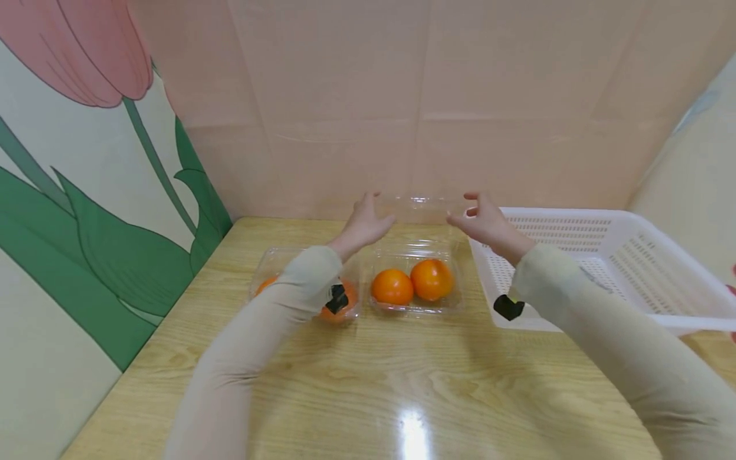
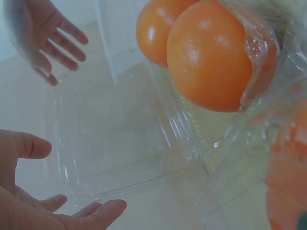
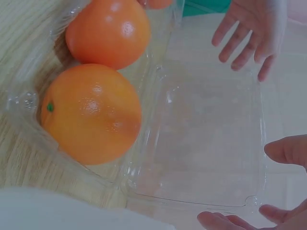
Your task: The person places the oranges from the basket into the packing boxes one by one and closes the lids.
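A clear plastic clamshell box holds two oranges and stands with its lid raised at the back. My left hand is at the lid's left side, its fingers spread and loosely bent. On the opposite side, my right hand mirrors it, thumb and fingers apart. Both wrist views show the transparent lid between the hands; whether fingertips touch its edge I cannot tell. Left of it, partly behind my left sleeve, sits a second clear box with oranges in it.
To the right stands a white perforated plastic basket, partly covered by my right sleeve. A pinkish-beige sheet hangs behind the wood-grain table. A tulip-painted panel borders the left side. Something red shows at the far right edge.
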{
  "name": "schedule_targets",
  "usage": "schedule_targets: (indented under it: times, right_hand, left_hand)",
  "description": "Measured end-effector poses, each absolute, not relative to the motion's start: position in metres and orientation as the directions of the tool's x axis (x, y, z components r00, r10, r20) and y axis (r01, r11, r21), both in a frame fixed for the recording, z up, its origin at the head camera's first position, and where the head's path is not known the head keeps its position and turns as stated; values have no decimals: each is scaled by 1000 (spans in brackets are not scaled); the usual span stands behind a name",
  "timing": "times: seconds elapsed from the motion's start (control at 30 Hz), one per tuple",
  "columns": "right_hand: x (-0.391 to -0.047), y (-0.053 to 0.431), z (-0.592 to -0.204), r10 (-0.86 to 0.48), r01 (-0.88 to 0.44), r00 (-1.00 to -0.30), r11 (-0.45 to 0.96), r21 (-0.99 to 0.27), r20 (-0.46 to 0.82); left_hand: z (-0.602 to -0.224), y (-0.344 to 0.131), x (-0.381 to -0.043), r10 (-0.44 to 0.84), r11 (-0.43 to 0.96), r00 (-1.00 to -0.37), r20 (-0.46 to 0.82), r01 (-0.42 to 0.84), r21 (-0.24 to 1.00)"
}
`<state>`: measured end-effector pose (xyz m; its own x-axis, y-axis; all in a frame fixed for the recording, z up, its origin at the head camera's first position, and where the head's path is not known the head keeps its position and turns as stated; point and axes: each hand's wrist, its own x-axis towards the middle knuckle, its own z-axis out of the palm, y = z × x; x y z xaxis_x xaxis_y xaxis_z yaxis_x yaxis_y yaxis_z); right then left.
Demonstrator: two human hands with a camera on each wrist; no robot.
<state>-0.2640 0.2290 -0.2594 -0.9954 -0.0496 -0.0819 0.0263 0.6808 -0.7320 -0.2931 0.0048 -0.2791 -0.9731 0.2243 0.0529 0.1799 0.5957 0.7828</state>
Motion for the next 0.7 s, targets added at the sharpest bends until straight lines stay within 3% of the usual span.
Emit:
schedule_targets:
  times: [0.43, 0.7]
  right_hand:
    - [-246, 234, -264, -130, -131, -990, 787, -603, 45]
    - [-229, 233, -269, -198, -261, -964, 834, -486, 177]
  left_hand:
    - [-280, -2, -270, 299, 760, -946, 128, 317, 568]
    - [-285, -4, -256, 343, 792, -921, 186, 390, 471]
